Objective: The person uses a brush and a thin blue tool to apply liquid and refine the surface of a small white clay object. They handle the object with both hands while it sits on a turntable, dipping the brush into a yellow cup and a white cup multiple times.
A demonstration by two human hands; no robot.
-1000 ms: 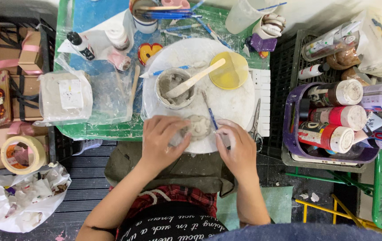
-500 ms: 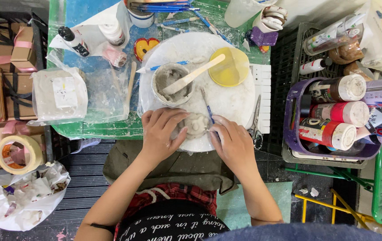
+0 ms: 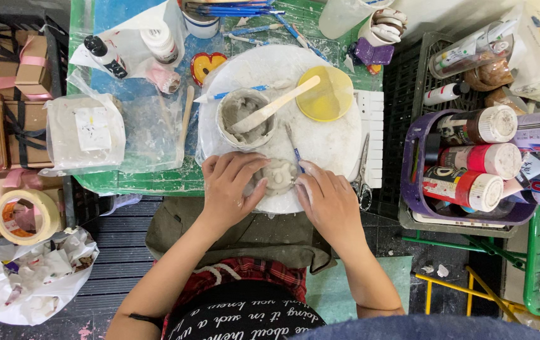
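A small grey plaster figure (image 3: 280,176) lies on the round white board (image 3: 333,141) at its near edge. My left hand (image 3: 229,189) curls around the figure's left side, fingers touching it. The fingers of my right hand (image 3: 330,201) press against its right side. Just behind the figure stands a cup of grey paste (image 3: 245,116) with a wooden stick (image 3: 276,104) leaning in it. A thin blue-handled brush (image 3: 293,148) lies on the board between the cup and my right hand. A yellow disc (image 3: 327,97) rests at the board's far right.
A purple basket of paint bottles (image 3: 465,167) sits right of the board, scissors (image 3: 362,176) at its edge. A clear bag of white powder (image 3: 84,132), small bottles (image 3: 156,41) and a tape roll (image 3: 27,217) are to the left. Brushes (image 3: 238,9) lie at the far edge.
Both hands stayed on the plaster figure, shifting slightly as they work it. The view has drifted a little; nothing else moved.
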